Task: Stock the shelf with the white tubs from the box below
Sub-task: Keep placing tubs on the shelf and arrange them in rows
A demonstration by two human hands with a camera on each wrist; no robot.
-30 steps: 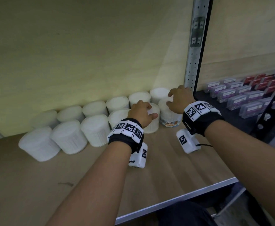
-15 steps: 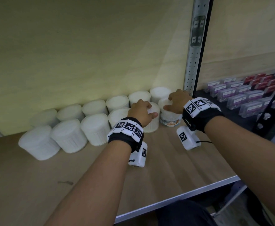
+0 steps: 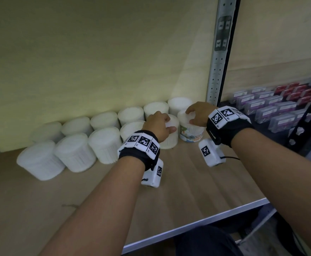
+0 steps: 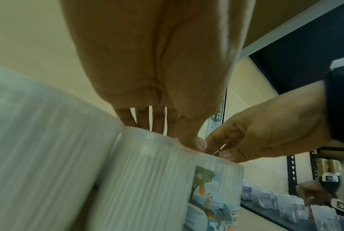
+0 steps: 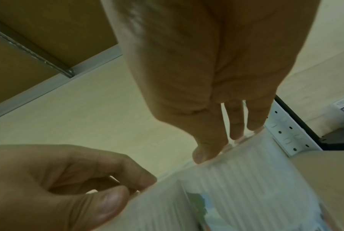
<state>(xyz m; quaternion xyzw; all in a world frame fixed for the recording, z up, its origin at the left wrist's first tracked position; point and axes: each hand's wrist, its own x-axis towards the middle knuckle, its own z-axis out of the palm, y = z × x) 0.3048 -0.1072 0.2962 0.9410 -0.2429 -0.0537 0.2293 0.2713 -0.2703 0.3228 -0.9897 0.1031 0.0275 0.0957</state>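
While both hands rest on the two rightmost tubs of the front row, the stocking step is judged to be at final seating. The left hand point(image 3: 158, 124) curls over the lid of a plain tub point(image 3: 170, 133), thumb and fingers gripping its rim. The right hand point(image 3: 197, 112) holds the labelled tub point(image 3: 190, 131) from above, fingers narrow and bent round the lid edge. Both tubs stand upright on the shelf point(image 3: 197, 183), touching each other, directly in front of the back row of tubs point(image 3: 130, 115).

Hazards:
- A sideways push from the left hand would shove the front-row neighbours point(image 3: 105, 143) along, since these tubs stand packed flank to flank.
- A fast release could tip the labelled tub; the wrist views show it blurred, so it is judged to be in motion.
- The right knuckles sit near the perforated metal upright point(image 3: 213, 78); withdrawing outward risks a knock.

Clearances: the back panel blocks travel rearward. Toward the person, bare shelf board extends to the metal front lip point(image 3: 193, 228), giving open room to draw both hands straight back. The source box is not in view
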